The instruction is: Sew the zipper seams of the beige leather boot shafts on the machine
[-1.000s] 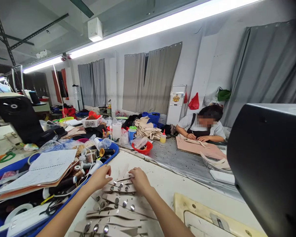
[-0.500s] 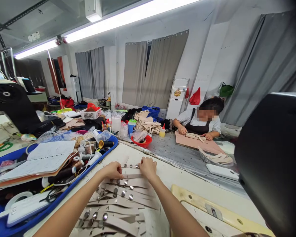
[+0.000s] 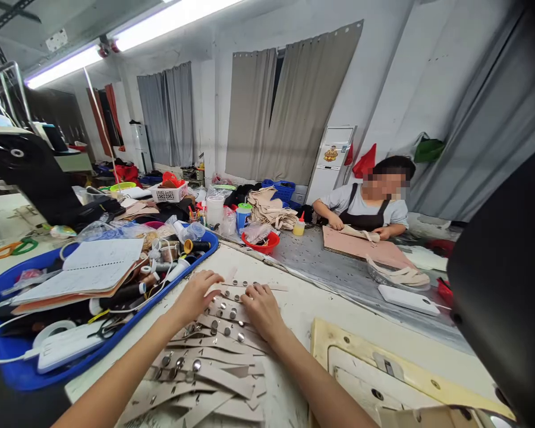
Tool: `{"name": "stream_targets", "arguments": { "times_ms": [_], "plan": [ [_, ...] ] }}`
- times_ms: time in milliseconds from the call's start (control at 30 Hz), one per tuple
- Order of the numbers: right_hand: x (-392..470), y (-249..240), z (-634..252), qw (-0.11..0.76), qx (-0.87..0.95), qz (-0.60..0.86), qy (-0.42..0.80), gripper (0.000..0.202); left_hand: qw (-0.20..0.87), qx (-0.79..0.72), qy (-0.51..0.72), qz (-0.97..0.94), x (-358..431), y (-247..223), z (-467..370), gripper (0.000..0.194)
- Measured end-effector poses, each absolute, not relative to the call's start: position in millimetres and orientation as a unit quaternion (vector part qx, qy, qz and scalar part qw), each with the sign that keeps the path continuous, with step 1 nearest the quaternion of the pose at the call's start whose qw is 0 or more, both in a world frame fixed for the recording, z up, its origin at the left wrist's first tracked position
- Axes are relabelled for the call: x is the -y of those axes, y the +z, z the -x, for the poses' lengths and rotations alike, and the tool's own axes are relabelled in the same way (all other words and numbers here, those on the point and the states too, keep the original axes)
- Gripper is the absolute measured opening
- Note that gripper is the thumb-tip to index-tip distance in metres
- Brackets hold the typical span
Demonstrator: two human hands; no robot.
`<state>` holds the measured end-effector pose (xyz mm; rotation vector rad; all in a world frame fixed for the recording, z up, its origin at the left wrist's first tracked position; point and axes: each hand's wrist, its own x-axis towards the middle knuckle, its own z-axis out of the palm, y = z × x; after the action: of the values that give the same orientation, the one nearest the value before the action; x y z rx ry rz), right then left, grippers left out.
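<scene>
My left hand (image 3: pixel 200 292) is over the far end of a spread of beige straps (image 3: pixel 225 377), its fingers stretched out and thumb apart, holding nothing. Across from it, my right hand (image 3: pixel 262 304) bends its fingers down on the right part of a strap with round metal snaps (image 3: pixel 232 296). The thumb side is close to the snaps; the fingertips' undersides are hidden. Just beyond lies another strap with snaps (image 3: pixel 249 284). Nearer me, several more straps overlap in rows, many with shiny round studs (image 3: pixel 197 365).
A blue tray (image 3: pixel 134 330) at left holds thread spools, a notebook (image 3: pixel 102 261) and a white power strip (image 3: pixel 69 349). A cream machine bed (image 3: pixel 321 339) and dark machine head (image 3: pixel 503 255) stand at right. Across the grey table, a co-worker (image 3: pixel 370 205) handles beige pieces on a pink board (image 3: pixel 365 246).
My left fingers have let go of a strap and spread apart. That strap now lies farther forward, below the farthest one, with my right hand still at it. The view has tilted slightly.
</scene>
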<state>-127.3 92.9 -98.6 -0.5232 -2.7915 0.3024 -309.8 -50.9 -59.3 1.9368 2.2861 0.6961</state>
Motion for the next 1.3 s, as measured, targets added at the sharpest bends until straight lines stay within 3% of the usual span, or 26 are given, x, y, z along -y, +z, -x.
{"name": "stream_targets", "arguments": {
  "times_ms": [200,400,600,900,1067,1300],
  "plan": [
    [-74,-91,100,0.145,0.962,0.175,0.151,0.015,0.107,-0.717,0.221,-0.653,103,-73,312,0.011],
    [-56,-96,99,0.090,0.948,0.187,0.241,0.014,0.116,-0.730,0.197,-0.644,113,-73,302,0.015],
    [-59,-99,118,0.026,0.945,0.212,0.247,0.021,0.111,-0.765,0.186,-0.607,112,-67,299,0.023],
    [-36,-76,107,0.195,0.959,0.181,0.097,0.009,0.017,-0.756,0.172,-0.632,96,-63,296,0.013],
    [-41,-95,81,0.193,0.963,0.165,0.090,0.006,0.049,-0.729,0.198,-0.653,113,-65,294,0.016],
    [-18,-91,84,0.146,0.964,0.116,0.189,0.014,0.149,-0.699,0.208,-0.668,145,-63,294,0.017]
  ]
}}
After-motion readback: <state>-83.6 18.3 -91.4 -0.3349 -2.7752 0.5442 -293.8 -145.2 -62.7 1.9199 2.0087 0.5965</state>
